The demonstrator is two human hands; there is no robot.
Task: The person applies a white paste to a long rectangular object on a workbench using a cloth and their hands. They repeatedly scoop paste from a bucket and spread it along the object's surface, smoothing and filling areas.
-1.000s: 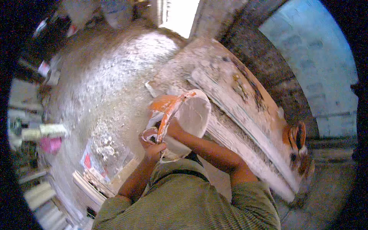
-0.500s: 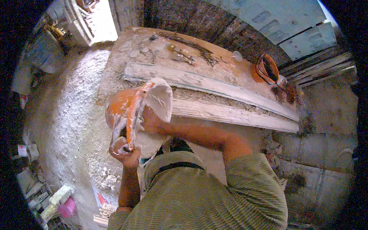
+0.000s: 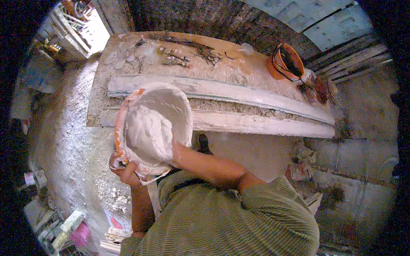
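— Right, left hand (image 3: 124,170) is clamped under the near rim of the orange bucket (image 3: 153,123), tipped toward the person. Right hand (image 3: 171,149)?

— Buried in the white plaster (image 3: 147,132); can't tell whether it's clenched.

— Risk?

— One-handed support, I'd say. A slick rim could slip and dump the mix on the floor, short of the long mould (image 3: 222,91) on the workbench (image 3: 247,70).

orange bucket (image 3: 289,62), workbench (image 3: 256,72), plaster mouldings (image 3: 239,91)
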